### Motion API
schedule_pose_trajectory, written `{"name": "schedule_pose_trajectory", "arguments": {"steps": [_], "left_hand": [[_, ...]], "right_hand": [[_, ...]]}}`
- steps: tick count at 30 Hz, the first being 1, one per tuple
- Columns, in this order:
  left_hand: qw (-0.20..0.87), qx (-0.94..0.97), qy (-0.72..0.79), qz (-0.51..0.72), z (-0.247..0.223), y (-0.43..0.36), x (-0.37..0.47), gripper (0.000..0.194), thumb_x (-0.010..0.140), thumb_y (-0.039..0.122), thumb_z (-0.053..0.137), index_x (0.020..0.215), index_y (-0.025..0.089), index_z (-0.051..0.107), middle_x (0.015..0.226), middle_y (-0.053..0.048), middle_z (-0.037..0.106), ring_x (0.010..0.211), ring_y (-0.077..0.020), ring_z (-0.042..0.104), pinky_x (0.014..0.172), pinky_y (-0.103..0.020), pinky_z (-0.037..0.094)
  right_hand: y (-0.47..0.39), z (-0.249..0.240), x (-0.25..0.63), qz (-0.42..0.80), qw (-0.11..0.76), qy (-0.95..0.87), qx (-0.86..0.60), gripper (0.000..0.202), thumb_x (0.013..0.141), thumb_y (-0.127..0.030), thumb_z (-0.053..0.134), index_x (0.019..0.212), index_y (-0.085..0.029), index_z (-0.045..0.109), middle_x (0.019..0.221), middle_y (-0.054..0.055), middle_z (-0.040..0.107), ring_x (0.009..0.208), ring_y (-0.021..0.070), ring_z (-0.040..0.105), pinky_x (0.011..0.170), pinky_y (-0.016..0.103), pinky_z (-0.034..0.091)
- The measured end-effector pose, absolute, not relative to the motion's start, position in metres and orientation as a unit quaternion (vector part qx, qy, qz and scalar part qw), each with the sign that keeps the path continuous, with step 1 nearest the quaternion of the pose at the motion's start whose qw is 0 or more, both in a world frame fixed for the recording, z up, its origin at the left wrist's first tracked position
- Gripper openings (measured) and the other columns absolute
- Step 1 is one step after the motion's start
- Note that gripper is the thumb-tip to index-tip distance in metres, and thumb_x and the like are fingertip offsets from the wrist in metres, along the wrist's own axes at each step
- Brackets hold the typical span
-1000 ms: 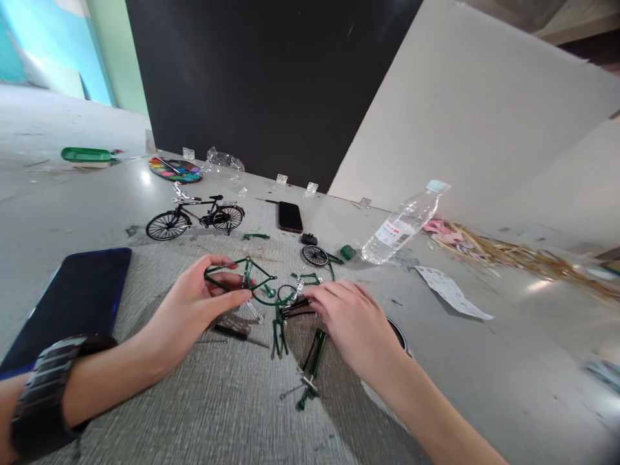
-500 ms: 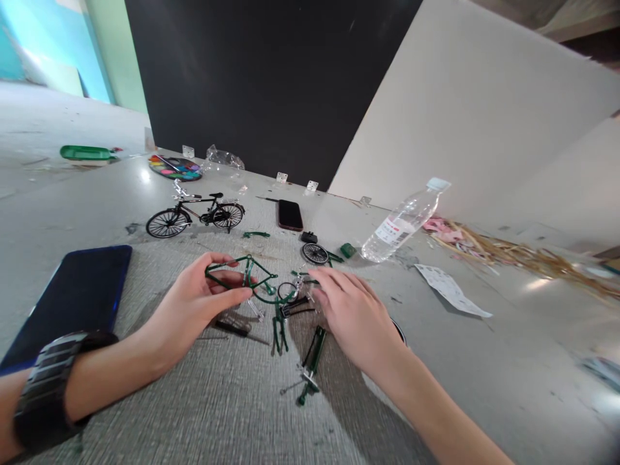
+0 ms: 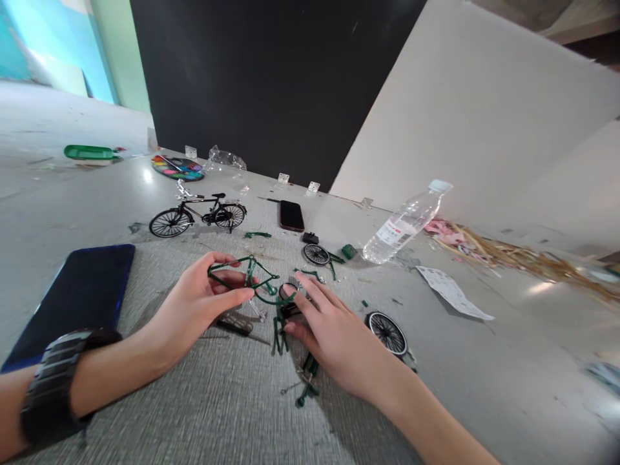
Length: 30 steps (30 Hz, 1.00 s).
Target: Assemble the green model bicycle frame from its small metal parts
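- The left hand (image 3: 208, 294) was closed on the green bicycle frame (image 3: 248, 271), which was between its thumb and fingers.
- The right hand (image 3: 334, 326), apart from the left, was over small parts (image 3: 277, 332); whether it gripped one, I could not tell.
- A spoked wheel (image 3: 386, 334) lay near the right wrist.

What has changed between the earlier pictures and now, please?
The right hand has shifted left over the small parts, its fingers spreading; whether it has taken hold of one is unclear. The wheel beside its wrist, mostly hidden before, now shows almost whole. The left hand still holds the green frame; the black bike and bottle stayed put.
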<state>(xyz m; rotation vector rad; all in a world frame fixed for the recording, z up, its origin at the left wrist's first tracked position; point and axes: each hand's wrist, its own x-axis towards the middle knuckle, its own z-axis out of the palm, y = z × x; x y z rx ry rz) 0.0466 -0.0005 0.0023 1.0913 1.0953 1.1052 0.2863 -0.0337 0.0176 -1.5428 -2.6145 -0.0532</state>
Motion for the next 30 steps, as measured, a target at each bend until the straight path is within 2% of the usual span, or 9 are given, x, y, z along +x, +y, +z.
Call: {"name": "schedule_pose_trajectory", "arguments": {"steps": [10,23,26,30], "left_hand": [[0.574,0.474,0.468,0.476,0.007,0.0,0.048,0.058,0.068,0.034,0.087,0.114,0.02,0.055,0.095,-0.004,0.074,0.089,-0.0214,0.069,0.077,-0.032,0.051],[0.56,0.483,0.478,0.474,0.011,-0.001,0.049,0.053,0.067,0.033,0.086,0.109,0.019,0.057,0.091,-0.002,0.071,0.082,-0.0191,0.067,0.075,-0.032,0.052],[0.553,0.486,0.483,0.474,0.01,-0.001,0.049,0.051,0.068,0.033,0.085,0.108,0.019,0.058,0.092,-0.003,0.071,0.082,-0.0195,0.067,0.075,-0.033,0.053],[0.559,0.478,0.475,0.483,0.008,-0.001,0.049,0.054,0.066,0.033,0.087,0.11,0.019,0.058,0.093,-0.003,0.071,0.085,-0.0206,0.069,0.078,-0.034,0.053]], "right_hand": [[-0.036,0.015,0.282,-0.006,0.058,-0.859,-0.509,0.047,0.106,-0.033,0.046,0.149,-0.016,0.053,0.161,0.016,0.043,0.15,0.0357,0.039,0.116,0.058,0.046],[-0.036,0.012,0.281,-0.015,0.051,-0.856,-0.514,0.048,0.106,-0.033,0.046,0.15,-0.014,0.051,0.162,0.017,0.041,0.15,0.0361,0.038,0.118,0.056,0.044],[-0.035,0.014,0.282,-0.012,0.071,-0.859,-0.507,0.046,0.105,-0.031,0.047,0.148,-0.015,0.054,0.159,0.017,0.044,0.147,0.0349,0.044,0.115,0.055,0.047],[-0.02,0.022,0.297,-0.024,0.162,-0.809,-0.564,0.042,0.107,-0.025,0.035,0.14,-0.022,0.06,0.153,0.014,0.054,0.131,0.0301,0.061,0.099,0.05,0.058]]}}
